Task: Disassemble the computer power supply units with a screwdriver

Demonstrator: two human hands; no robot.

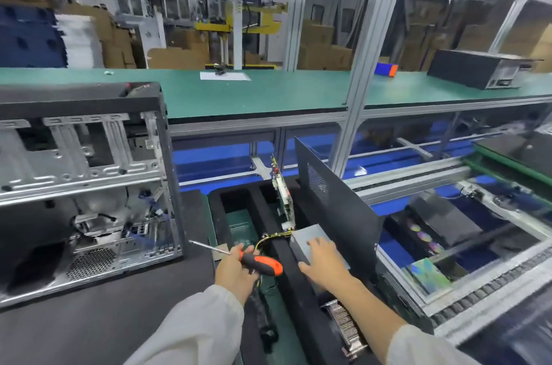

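Dark matting carries an opened computer case (pixel 86 185) left of the left hand (pixel 236 270), which grips the screwdriver (pixel 257 263); just right, the right hand (pixel 322 260) lies flat, fingers straight, on the power supply unit (pixel 310 237), apparently setting it in the foam tray (pixel 219 215). Next, probably find its cover screws.

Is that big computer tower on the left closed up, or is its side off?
Open. The computer tower has no panel on the side facing us: its bare metal frame, drive bays and loose cables inside show plainly.
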